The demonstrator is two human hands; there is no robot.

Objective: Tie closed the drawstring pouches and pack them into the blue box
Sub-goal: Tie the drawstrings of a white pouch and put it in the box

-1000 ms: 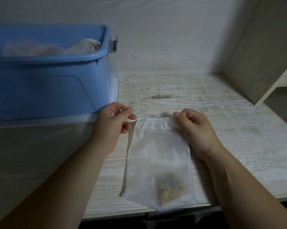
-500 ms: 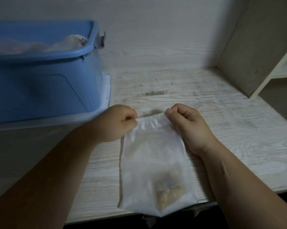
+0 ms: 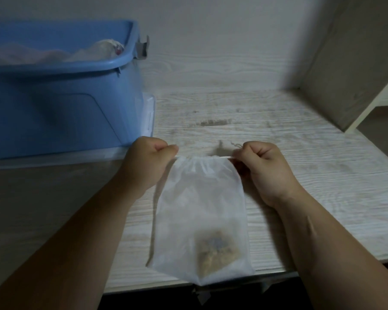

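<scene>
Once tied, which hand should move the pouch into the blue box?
Left, probably. The left hand sits beside the blue box; the right hand is across the pouch from it and would have to reach over. Both pinch the drawstring now.

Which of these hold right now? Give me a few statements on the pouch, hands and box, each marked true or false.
1. The left hand and right hand each pinch an end of the drawstring at the mouth of the pouch. True.
2. The box holds bags. True.
3. The pouch lies in the box. False: it lies on the table, beside the box.
4. The pouch is empty. False: brownish contents sit in its lower corner.
</scene>
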